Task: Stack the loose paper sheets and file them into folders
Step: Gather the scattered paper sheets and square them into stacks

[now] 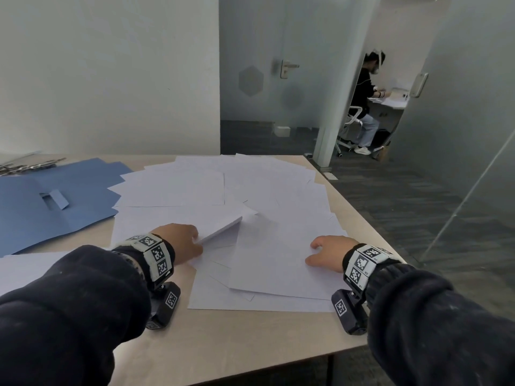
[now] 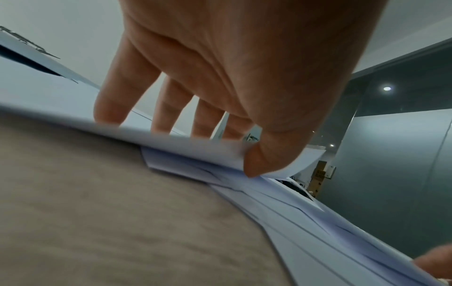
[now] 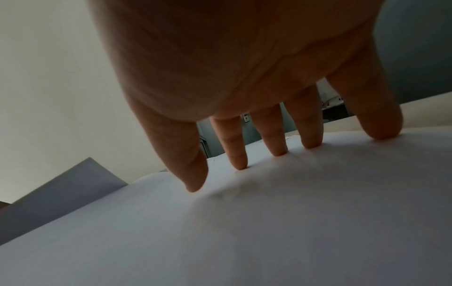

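From the head camera, loose paper sheets (image 1: pixel 223 188) lie fanned across the far and right part of the table (image 1: pixel 250 338), overlapping at many angles. The left hand (image 1: pixel 181 243) pinches the near corner of a thin stack of sheets (image 1: pixel 223 231), whose lifted edge runs away from the hand toward the far right. To the right of that stack lies a large top sheet (image 1: pixel 284 257), its long axis running from the near table edge away toward the far side and slightly skewed; the right hand (image 1: pixel 330 253) rests on its right edge with fingers spread. Left of the stack an open blue folder (image 1: pixel 55 201) lies flat.

The left wrist camera shows the left hand (image 2: pixel 244 77) with thumb under and fingers (image 2: pixel 112 100) on top of the stack (image 2: pixel 208 151), raising it off the sheets beneath.

The right wrist camera shows the right hand (image 3: pixel 244 67) open, its fingertips (image 3: pixel 310 141) pressing down on the top sheet (image 3: pixel 269 222).
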`<state>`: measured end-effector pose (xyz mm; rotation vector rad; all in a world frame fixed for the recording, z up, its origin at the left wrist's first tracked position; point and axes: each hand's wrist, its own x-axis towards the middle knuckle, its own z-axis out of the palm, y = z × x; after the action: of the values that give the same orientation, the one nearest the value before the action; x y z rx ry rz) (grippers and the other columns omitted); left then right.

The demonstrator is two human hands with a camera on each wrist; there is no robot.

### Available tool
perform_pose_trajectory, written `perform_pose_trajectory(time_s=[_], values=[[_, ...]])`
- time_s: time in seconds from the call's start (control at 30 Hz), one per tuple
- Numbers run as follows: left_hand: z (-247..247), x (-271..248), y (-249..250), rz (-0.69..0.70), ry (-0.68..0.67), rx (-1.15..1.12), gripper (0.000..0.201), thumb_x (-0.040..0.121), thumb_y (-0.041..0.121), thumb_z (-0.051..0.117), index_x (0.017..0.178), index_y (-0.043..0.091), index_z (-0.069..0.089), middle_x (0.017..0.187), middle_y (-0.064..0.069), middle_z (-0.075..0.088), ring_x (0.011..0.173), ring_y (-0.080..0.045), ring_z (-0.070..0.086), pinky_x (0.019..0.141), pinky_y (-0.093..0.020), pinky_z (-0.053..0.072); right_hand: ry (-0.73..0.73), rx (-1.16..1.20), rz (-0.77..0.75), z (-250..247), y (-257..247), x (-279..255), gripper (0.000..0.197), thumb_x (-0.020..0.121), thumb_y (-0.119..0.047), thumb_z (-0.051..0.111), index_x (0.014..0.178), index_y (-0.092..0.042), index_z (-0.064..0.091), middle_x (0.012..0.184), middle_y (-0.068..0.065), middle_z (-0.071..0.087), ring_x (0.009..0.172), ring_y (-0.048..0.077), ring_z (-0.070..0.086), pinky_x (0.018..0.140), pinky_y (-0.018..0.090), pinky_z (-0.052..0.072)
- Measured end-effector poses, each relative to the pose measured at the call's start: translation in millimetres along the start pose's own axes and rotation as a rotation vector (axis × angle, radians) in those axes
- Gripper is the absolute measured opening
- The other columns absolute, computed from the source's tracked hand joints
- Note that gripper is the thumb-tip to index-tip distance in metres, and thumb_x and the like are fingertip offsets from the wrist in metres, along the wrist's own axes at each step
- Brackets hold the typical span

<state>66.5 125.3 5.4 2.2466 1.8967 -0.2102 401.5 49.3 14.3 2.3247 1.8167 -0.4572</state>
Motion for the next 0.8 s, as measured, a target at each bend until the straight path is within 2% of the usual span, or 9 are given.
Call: perform_pose_trajectory(time_s=[0.1,0.13,0.2,0.27,0.37,0.5,0.57,0.7,0.8], values=[[-0.8,5.5,-0.2,-0.024,0.004,0.027,0.035,0.104,0.029,0.038,0.131,0.017,0.058,0.134,-0.003,0.06,0.121,-0.023,0.056,0.099,-0.03,0.043,0.006,-0.021,-0.019,0.7,2.1,-2.3,0.06,0.091,-0.053,0.056,0.147,-0.032,0.045,0.149,-0.005,0.049,0.131,0.018,0.051,0.103,0.027,0.042],[-0.7,7.4,-1.9,-0.034,0.016,0.016,0.035,0.106,0.025,0.035,0.127,0.014,0.059,0.134,-0.005,0.06,0.122,-0.024,0.056,0.101,-0.03,0.042,0.008,-0.029,-0.025,1.3,2.4,-3.3,0.061,0.091,-0.053,0.056,0.147,-0.032,0.045,0.149,-0.006,0.049,0.132,0.018,0.05,0.104,0.028,0.042],[-1.9,10.3,-5.5,-0.046,0.066,-0.034,0.034,0.107,0.022,0.031,0.116,0.011,0.062,0.125,-0.008,0.063,0.112,-0.024,0.057,0.097,-0.03,0.042,0.011,-0.042,-0.037,2.3,2.4,-5.4,0.061,0.091,-0.053,0.056,0.147,-0.032,0.044,0.149,-0.006,0.048,0.133,0.019,0.049,0.106,0.029,0.042],[-3.2,10.8,-8.4,-0.055,0.133,-0.14,0.032,0.107,0.021,0.033,0.1,0.01,0.063,0.104,-0.007,0.063,0.097,-0.024,0.057,0.086,-0.03,0.041,0.006,-0.057,-0.047,2.3,1.8,-8.0,0.061,0.093,-0.052,0.054,0.149,-0.031,0.043,0.151,-0.006,0.047,0.134,0.019,0.048,0.108,0.03,0.041],[-5.2,6.3,-3.5,-0.031,0.208,-0.23,0.031,0.105,0.021,0.036,0.087,0.013,0.06,0.084,-0.002,0.059,0.088,-0.025,0.058,0.078,-0.031,0.04,-0.009,-0.07,-0.059,2.0,2.4,-8.9,0.063,0.094,-0.052,0.053,0.152,-0.031,0.04,0.156,-0.007,0.041,0.139,0.019,0.043,0.112,0.032,0.037],[-7.0,-4.5,18.1,0.078,0.23,-0.259,0.032,0.105,0.025,0.036,0.084,0.011,0.056,0.078,-0.002,0.058,0.082,-0.025,0.058,0.075,-0.034,0.044,-0.034,-0.083,-0.066,1.7,5.0,-8.4,0.064,0.094,-0.052,0.052,0.153,-0.032,0.037,0.159,-0.009,0.036,0.143,0.02,0.039,0.115,0.034,0.034],[-7.1,-11.7,32.7,0.154,0.203,-0.24,0.033,0.106,0.029,0.036,0.083,0.015,0.055,0.079,-0.001,0.059,0.08,-0.023,0.059,0.075,-0.033,0.046,-0.046,-0.081,-0.065,2.3,7.6,-8.3,0.063,0.095,-0.049,0.051,0.154,-0.034,0.035,0.161,-0.01,0.033,0.145,0.019,0.036,0.116,0.033,0.032],[-3.8,-22.0,63.3,0.285,0.127,-0.164,0.035,0.106,0.029,0.035,0.073,0.02,0.044,0.074,0.002,0.055,0.069,-0.016,0.052,0.065,-0.03,0.04,-0.048,0.063,-0.031,1.4,20.5,1.7,0.06,0.096,-0.027,0.046,0.154,-0.034,0.033,0.158,-0.001,0.039,0.139,0.022,0.044,0.108,0.027,0.039],[-1.1,-26.1,83.4,0.33,0.086,-0.138,0.036,0.106,0.028,0.035,0.071,0.021,0.04,0.073,0.004,0.052,0.069,-0.015,0.049,0.06,-0.028,0.034,0.039,0.33,0.005,-5.6,34.3,4.1,0.052,0.098,-0.014,0.041,0.149,-0.025,0.044,0.153,0.006,0.045,0.131,0.026,0.05,0.093,0.024,0.042]])
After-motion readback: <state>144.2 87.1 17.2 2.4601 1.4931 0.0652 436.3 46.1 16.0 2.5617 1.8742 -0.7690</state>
